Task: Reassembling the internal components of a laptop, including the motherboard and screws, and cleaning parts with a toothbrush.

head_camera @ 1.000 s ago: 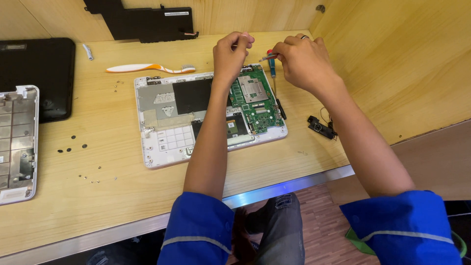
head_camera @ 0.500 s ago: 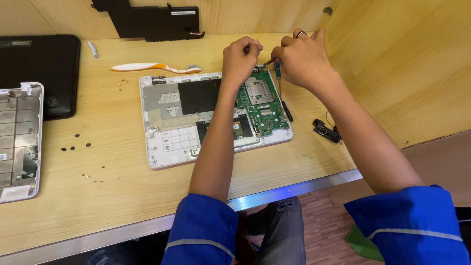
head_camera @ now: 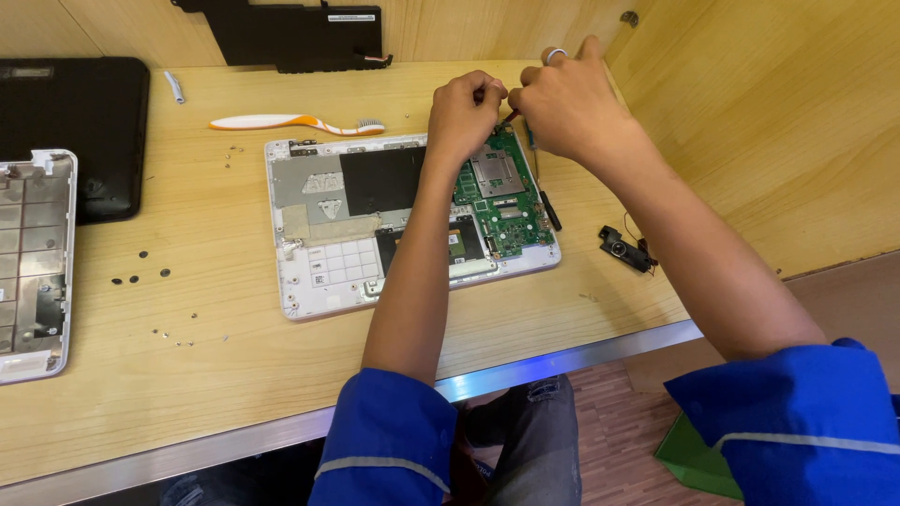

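Both hands meet over the far right corner of the opened white laptop base [head_camera: 319, 272], which lies flat on the wooden surface [head_camera: 187, 375] with its long axis running left to right. The left hand [head_camera: 466, 114] is curled tight, fingertips pinched together at the top edge of the green circuit board [head_camera: 502, 201]; what sits in that pinch is too small to make out. The right hand [head_camera: 572, 108] is closed around a slim screwdriver [head_camera: 532, 141], whose shaft points down and toward the person, its tip lost between the two hands. The spot being worked lies directly beneath both hands, at the board's far edge, with the left hand just touching the right. The right hand is the one carrying the tool and is the nearer to the chassis's right rim.

Around them: an orange and white toothbrush [head_camera: 291, 123] lies just beyond the laptop base, a black battery pack [head_camera: 291, 33] leans at the back wall, a small black speaker module [head_camera: 625, 248] rests to the right, and loose screws [head_camera: 141, 272] dot the surface to the left, near a white bottom cover [head_camera: 33, 272] and a black laptop lid [head_camera: 66, 131].
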